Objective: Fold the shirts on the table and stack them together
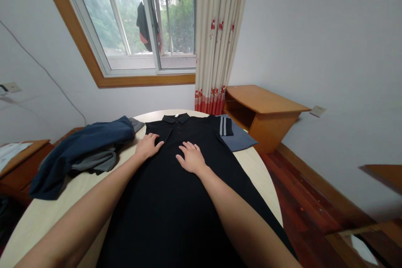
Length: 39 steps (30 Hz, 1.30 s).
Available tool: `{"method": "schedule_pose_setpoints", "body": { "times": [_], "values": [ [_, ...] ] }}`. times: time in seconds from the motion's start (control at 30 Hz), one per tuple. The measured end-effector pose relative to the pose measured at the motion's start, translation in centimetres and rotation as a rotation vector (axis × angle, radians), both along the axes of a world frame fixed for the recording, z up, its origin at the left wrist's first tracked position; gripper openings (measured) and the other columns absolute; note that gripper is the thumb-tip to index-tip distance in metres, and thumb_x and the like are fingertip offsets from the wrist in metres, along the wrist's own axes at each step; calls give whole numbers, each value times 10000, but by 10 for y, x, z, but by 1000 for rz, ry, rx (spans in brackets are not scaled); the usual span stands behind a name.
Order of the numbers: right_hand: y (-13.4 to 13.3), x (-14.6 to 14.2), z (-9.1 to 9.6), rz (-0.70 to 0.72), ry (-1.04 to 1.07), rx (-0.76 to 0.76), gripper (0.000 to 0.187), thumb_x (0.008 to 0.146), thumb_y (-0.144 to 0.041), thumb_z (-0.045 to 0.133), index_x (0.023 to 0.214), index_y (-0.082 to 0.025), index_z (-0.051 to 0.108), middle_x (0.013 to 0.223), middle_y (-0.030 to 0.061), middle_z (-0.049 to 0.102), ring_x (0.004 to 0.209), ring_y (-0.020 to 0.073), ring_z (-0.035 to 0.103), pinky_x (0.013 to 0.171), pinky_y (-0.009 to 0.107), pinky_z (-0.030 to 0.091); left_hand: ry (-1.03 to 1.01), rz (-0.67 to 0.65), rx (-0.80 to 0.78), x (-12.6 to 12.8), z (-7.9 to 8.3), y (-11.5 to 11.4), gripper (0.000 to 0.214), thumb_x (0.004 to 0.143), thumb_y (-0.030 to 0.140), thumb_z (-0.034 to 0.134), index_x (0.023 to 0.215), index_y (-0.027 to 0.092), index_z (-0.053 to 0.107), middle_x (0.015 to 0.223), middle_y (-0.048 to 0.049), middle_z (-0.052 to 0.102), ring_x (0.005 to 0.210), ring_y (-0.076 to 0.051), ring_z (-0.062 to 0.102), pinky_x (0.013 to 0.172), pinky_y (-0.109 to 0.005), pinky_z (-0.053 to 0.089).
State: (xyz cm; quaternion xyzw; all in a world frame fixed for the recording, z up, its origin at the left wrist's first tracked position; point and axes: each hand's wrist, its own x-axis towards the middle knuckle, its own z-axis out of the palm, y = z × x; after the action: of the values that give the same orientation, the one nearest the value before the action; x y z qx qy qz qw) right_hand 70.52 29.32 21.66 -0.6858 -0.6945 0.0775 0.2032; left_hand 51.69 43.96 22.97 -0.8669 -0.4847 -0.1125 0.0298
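A black polo shirt [176,201] lies spread front up on the round table [260,171], its collar [176,118] at the far end. The right-hand sleeve [226,126] shows two light grey stripes and reaches out to the side. At the shirt's left edge, just below the shoulder, my left hand [148,146] rests with thumb and fingers apart; a slanting fold edge shows beside it. My right hand [191,158] lies palm down on the middle of the chest, fingers spread. Neither hand grips the cloth.
Dark blue and grey clothes [94,142] are heaped on the table's left side. A grey-blue cloth [240,142] lies partly under the striped sleeve. Behind stand a wooden cabinet [266,100], a patterned curtain [216,50] and a window [135,21]. A wooden piece of furniture [28,155] stands at left.
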Motion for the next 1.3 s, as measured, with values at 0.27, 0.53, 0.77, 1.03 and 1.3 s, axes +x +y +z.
{"method": "schedule_pose_setpoints", "body": {
  "times": [0.27, 0.53, 0.77, 1.03, 1.3],
  "values": [
    [1, 1, -3, 2, 5, 3, 542, 980, -433, 463, 1430, -137, 527, 1553, 143, 423, 1474, 286, 302, 1206, 475, 187, -4, 238, -134, -26, -5, 17, 447, 962, 412, 452, 1323, 204, 613, 1413, -164, 550, 1278, -327, 539, 1017, -419, 461],
    [2, 1, -5, -3, -12, 4, 534, 982, -443, 462, 1427, -156, 532, 1555, 132, 424, 1473, 272, 306, 1205, 466, 187, 8, 339, -336, -38, 9, 41, 572, 708, 476, 797, 1171, 160, 684, 1091, -162, 741, 1000, -298, 714, 792, -285, 540],
    [3, 1, -6, -1, -16, 11, 532, 982, -438, 462, 1423, -150, 537, 1554, 136, 425, 1470, 279, 313, 1204, 475, 192, 40, 258, -282, -48, 13, 26, 468, 720, 253, 760, 1176, 188, 681, 1084, -124, 744, 1020, -277, 706, 834, -272, 526],
    [2, 0, -4, 0, -16, 3, 534, 982, -435, 461, 1425, -147, 535, 1554, 135, 424, 1471, 279, 313, 1204, 472, 197, 93, 186, -130, -60, 21, -5, 446, 756, 98, 557, 1161, 221, 699, 1261, -152, 638, 1064, -319, 676, 893, -357, 526],
    [2, 0, -3, -6, -4, -8, 527, 980, -435, 466, 1425, -163, 536, 1558, 124, 422, 1476, 273, 304, 1208, 469, 186, 1, 232, -216, -33, 19, 45, 270, 774, 236, 606, 984, 208, 773, 1062, -133, 749, 1055, -311, 687, 906, -331, 525]
  ]
}}
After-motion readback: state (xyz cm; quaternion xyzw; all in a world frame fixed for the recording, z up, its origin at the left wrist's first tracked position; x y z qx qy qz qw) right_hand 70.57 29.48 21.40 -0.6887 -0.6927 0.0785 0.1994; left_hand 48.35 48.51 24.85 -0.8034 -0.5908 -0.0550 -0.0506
